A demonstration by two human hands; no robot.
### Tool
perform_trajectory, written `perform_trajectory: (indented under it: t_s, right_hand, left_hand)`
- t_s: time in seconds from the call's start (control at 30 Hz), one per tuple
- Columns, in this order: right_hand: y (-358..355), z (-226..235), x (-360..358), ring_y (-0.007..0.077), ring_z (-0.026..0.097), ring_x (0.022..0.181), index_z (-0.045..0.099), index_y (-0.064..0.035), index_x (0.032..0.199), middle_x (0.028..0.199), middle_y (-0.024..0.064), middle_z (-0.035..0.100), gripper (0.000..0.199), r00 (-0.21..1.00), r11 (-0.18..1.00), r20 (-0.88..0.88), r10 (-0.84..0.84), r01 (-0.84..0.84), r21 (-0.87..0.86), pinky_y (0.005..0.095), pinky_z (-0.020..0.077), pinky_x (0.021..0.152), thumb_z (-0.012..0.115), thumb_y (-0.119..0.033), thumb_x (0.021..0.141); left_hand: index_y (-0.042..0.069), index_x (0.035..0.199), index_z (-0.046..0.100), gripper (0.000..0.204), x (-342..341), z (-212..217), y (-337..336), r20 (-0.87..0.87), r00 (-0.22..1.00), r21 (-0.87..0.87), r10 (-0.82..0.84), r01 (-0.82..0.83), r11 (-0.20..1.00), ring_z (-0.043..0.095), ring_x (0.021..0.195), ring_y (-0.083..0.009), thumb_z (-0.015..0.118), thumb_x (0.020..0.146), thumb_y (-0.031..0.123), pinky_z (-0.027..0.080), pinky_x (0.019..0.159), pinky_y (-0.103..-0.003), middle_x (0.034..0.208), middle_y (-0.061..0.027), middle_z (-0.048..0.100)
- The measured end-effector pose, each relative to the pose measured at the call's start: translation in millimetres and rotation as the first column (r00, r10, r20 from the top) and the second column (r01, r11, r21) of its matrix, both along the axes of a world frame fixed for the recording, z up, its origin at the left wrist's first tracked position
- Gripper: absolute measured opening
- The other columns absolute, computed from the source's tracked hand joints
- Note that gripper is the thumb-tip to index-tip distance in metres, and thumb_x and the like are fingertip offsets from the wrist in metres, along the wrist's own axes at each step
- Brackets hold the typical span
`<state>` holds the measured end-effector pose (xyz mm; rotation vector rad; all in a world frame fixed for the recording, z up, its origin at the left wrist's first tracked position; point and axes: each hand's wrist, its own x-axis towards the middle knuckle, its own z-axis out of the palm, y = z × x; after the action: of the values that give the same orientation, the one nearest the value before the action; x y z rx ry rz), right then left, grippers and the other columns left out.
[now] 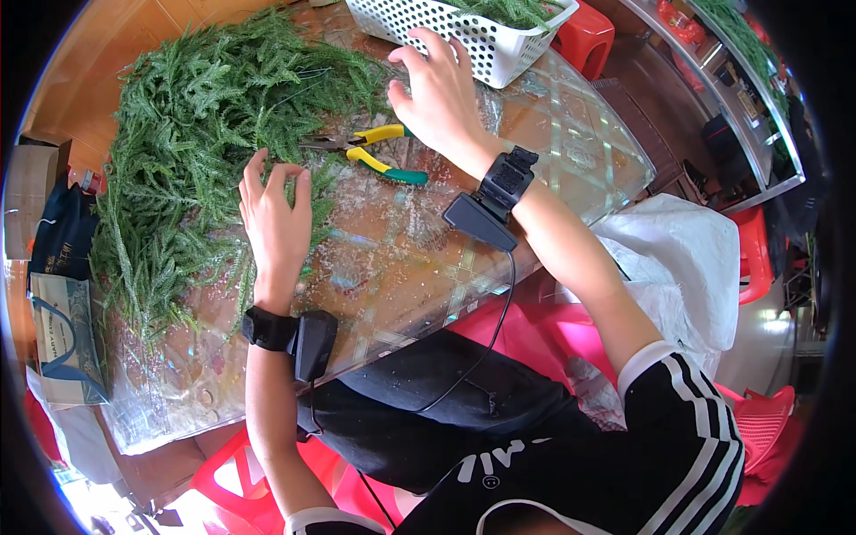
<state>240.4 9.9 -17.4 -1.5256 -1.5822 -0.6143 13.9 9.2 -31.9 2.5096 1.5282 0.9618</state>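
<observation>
A large heap of green artificial pine sprigs (205,125) covers the left side of the table. My left hand (275,214) is at the heap's near right edge, fingers apart, with nothing visible in it. Farther off and to the right, my right hand (437,94) hovers just short of a white perforated basket (473,49), its fingers spread and bent, holding nothing I can see. Between the hands lie pliers (385,166) with yellow and green handles, their jaws by the sprigs. More green sprigs (513,12) sit inside the basket.
The table (392,267) has a clear cover scattered with small white bits. Paper bags (67,339) stand along its left side. A red stool (584,40) is beyond the basket, a white sack (673,263) to the right. Cables hang from both wrist devices.
</observation>
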Motion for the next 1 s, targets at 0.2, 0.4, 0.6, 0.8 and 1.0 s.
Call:
perform_trajectory:
  t_s: [0.2, 0.4, 0.6, 0.8, 1.0]
  right_hand:
    - [-1.4, 1.2, 0.7, 0.0291, 0.048, 0.104, 0.056, -0.0045, 0.094, 0.114, 0.0139, 0.047, 0.023, 0.999, 0.999, -0.010, 0.035, -0.035, 0.003, 0.0440, 0.0297, 0.097, 0.060, -0.012, 0.073]
    - [1.7, -8.0, 0.5, 0.0297, 0.051, 0.098, 0.057, -0.0038, 0.091, 0.112, 0.0129, 0.048, 0.020, 0.985, 0.992, -0.139, 0.101, -0.110, -0.057, 0.0395, 0.0385, 0.088, 0.061, -0.012, 0.073]
    - [1.6, -9.1, -0.4, 0.0269, 0.052, 0.096, 0.058, -0.0029, 0.086, 0.108, 0.0116, 0.050, 0.016, 0.936, 0.958, -0.285, 0.209, -0.254, -0.132, 0.0348, 0.0417, 0.083, 0.061, -0.011, 0.073]
    - [1.7, -8.2, -2.2, 0.0246, 0.054, 0.090, 0.060, -0.0009, 0.081, 0.096, 0.0095, 0.055, 0.011, 0.893, 0.930, -0.370, 0.257, -0.333, -0.156, 0.0326, 0.0424, 0.079, 0.061, -0.010, 0.074]
    - [1.9, -7.9, -2.6, 0.0237, 0.056, 0.083, 0.061, 0.0001, 0.079, 0.088, 0.0097, 0.058, 0.010, 0.878, 0.917, -0.381, 0.289, -0.369, -0.154, 0.0321, 0.0436, 0.074, 0.060, -0.009, 0.074]
  left_hand:
    - [0.005, 0.092, 0.059, 0.020, -1.0, -0.2, 1.0, -0.004, 1.000, 0.004, -0.014, 0.014, 1.000, 0.040, 0.113, -0.0317, 0.054, 0.084, 0.024, 0.032, 0.093, -0.042, 0.124, -0.0142, 0.041]
    - [0.004, 0.093, 0.057, 0.015, -2.4, 1.4, 4.0, 0.125, 0.991, 0.042, -0.042, 0.037, 0.998, 0.045, 0.107, -0.0332, 0.056, 0.082, 0.014, 0.036, 0.089, -0.040, 0.118, -0.0154, 0.046]
    - [0.003, 0.097, 0.054, 0.019, -10.2, 3.0, 10.5, 0.139, 0.990, 0.120, -0.035, 0.018, 0.993, 0.049, 0.099, -0.0328, 0.055, 0.079, 0.003, 0.039, 0.085, -0.039, 0.107, -0.0149, 0.051]
    - [0.004, 0.101, 0.053, 0.025, -12.0, 5.0, 11.0, 0.153, 0.988, 0.090, 0.038, -0.052, 0.995, 0.051, 0.093, -0.0303, 0.052, 0.077, -0.002, 0.040, 0.081, -0.040, 0.100, -0.0133, 0.053]
    - [0.004, 0.100, 0.054, 0.029, -10.4, 8.2, 9.1, 0.213, 0.976, 0.134, 0.037, -0.067, 0.989, 0.052, 0.090, -0.0280, 0.050, 0.074, -0.008, 0.042, 0.076, -0.037, 0.096, -0.0122, 0.053]
